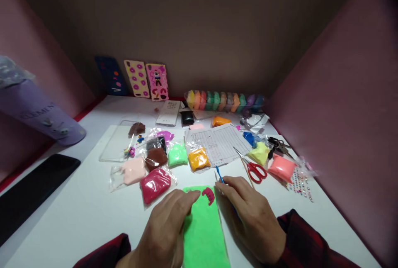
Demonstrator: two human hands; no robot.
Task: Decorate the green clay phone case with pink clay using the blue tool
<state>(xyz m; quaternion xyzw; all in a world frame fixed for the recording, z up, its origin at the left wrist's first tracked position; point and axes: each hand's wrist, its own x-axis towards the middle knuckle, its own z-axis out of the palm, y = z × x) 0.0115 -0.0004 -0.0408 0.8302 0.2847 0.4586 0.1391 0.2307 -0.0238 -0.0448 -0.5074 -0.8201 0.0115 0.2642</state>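
Observation:
A long green clay-covered slab (203,230) lies on the white table (77,214) right in front of me. A small dark pink comb-shaped clay piece (209,194) sits near its far right corner. My left hand (164,230) rests on the slab's left edge, fingers stretched forward and close together, holding nothing I can see. My right hand (251,218) is closed on a thin blue tool (219,174) whose tip points away from me, just right of the pink piece.
Several bags of coloured clay (155,185) lie beyond the slab, with red scissors (255,169), a printed sheet (219,143), and a row of clay packs (224,101). Decorated phone cases (157,81) lean on the back wall. A black slab (27,191) lies left.

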